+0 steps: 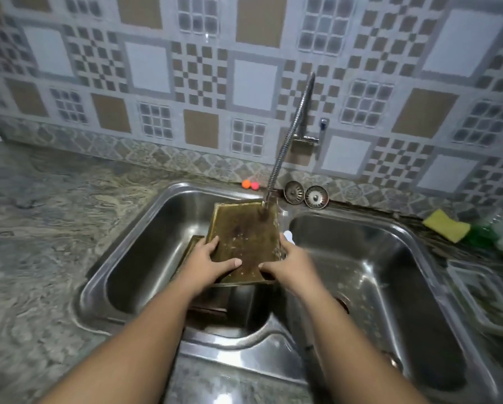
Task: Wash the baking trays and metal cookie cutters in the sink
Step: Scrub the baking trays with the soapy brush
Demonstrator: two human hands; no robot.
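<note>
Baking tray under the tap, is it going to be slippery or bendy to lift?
Likely stiff: the baking tray looks flat though the left hand and right hand hold only its near end. Probably slippery: it is wet under the tap.

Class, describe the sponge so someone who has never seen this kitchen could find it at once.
Start at the double sink and follow its right basin to the far right corner. Just beyond the rim lies the sponge, a flat yellow block; the item beside it is green, and nothing else there is yellow.

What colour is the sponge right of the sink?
Yellow; the sponge shows best in the head view.
</note>
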